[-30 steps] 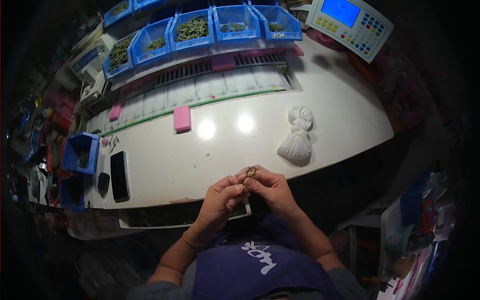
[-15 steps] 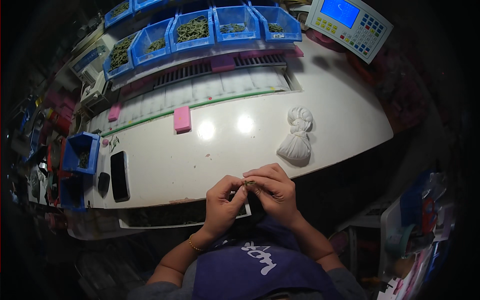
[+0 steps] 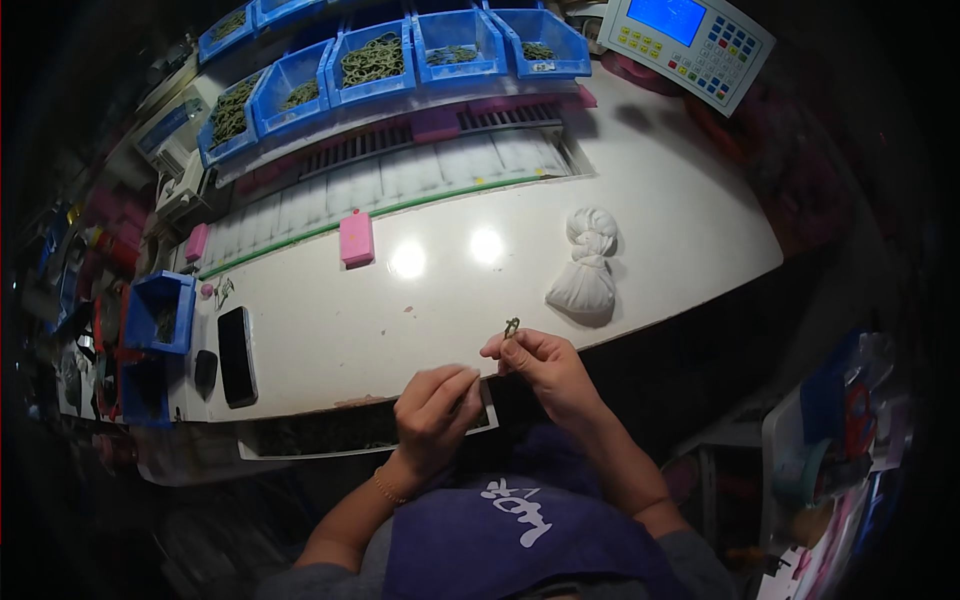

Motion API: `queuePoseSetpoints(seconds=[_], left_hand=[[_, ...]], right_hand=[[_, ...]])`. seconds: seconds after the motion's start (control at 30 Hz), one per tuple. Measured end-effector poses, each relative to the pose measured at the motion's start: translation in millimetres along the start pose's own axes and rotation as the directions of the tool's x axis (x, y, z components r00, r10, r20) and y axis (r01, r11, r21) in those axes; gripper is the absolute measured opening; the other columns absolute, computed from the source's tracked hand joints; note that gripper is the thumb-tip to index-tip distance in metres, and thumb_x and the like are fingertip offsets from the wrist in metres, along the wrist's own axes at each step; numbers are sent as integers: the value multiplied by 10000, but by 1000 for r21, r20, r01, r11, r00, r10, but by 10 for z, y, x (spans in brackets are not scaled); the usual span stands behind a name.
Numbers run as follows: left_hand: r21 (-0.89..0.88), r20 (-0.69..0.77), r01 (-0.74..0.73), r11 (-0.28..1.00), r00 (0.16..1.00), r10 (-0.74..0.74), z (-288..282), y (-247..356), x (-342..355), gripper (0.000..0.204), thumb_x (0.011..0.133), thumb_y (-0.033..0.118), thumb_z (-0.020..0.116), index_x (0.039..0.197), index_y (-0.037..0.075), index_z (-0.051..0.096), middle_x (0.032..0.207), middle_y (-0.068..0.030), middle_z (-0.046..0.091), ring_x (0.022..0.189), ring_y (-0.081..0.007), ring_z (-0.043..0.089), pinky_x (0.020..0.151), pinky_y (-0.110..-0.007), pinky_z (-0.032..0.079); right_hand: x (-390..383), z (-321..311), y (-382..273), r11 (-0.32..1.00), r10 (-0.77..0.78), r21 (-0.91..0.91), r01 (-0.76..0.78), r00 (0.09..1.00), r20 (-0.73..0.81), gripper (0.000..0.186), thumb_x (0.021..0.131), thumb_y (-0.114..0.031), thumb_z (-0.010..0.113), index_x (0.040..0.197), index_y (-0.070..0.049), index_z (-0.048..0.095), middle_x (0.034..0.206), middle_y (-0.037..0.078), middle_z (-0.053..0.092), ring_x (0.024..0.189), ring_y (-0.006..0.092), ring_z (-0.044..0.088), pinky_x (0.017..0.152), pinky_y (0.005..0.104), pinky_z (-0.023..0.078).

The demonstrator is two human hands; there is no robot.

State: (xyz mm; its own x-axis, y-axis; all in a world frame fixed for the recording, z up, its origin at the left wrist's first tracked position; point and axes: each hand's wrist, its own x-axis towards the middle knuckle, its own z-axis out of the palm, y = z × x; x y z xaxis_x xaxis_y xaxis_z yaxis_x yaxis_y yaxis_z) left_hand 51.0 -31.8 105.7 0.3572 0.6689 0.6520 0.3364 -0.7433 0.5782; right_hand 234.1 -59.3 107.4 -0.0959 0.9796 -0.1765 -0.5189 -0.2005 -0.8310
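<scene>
Right hand point(image 3: 540, 365) pinches a small metal ring piece point(image 3: 511, 327) at the fingertips, over the near edge of the white table point(image 3: 660, 200). Left hand point(image 3: 435, 410) curled at its 8 o'clock, apart, contents unclear. Tied white cloth pouch point(image 3: 585, 280) at 2 o'clock.

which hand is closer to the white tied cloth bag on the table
Right. The right hand, pinching a small metal piece, sits just below-left of the white cloth bag; the left hand is farther left.

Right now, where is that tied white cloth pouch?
In the head view, the white cloth pouch sits on the white table, right of centre near its front edge, just beyond the right hand.
</scene>
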Motion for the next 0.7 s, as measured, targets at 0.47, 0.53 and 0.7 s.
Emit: queuePoseSetpoints(seconds=[0.47, 0.53, 0.7], left_hand=[[69, 184, 412, 909, 890, -417, -383, -129, -352, 58, 846, 67, 739, 887, 32, 715, 762, -103, 678, 617, -223, 648, 567, -311, 492], [55, 158, 411, 910, 896, -414, -390, -86, -195, 63, 851, 45, 735, 905, 20, 717, 773, -100, 688, 634, -192, 655, 585, -291, 498], [-40, 222, 475, 879, 862, -456, -409, 8, 105, 79, 870, 5, 716, 949, 2, 713, 796, -74, 693, 643, -107, 646, 582, -234, 497]], right_hand=[[-80, 143, -131, 884, -149, -433, 174, 985, 92, 278, 1048, -271, 522, 1036, -28, 657, 909, -15, 603, 841, 63, 509, 784, 236, 430], [-107, 185, -171, 855, -171, -480, 199, 980, 101, 267, 1051, -249, 513, 1028, -22, 651, 933, 1, 608, 855, 74, 519, 801, 238, 436], [-115, 207, -186, 706, -296, -634, 316, 945, 142, 221, 1042, -184, 519, 1004, -8, 648, 946, 44, 621, 876, 121, 560, 818, 262, 456]])
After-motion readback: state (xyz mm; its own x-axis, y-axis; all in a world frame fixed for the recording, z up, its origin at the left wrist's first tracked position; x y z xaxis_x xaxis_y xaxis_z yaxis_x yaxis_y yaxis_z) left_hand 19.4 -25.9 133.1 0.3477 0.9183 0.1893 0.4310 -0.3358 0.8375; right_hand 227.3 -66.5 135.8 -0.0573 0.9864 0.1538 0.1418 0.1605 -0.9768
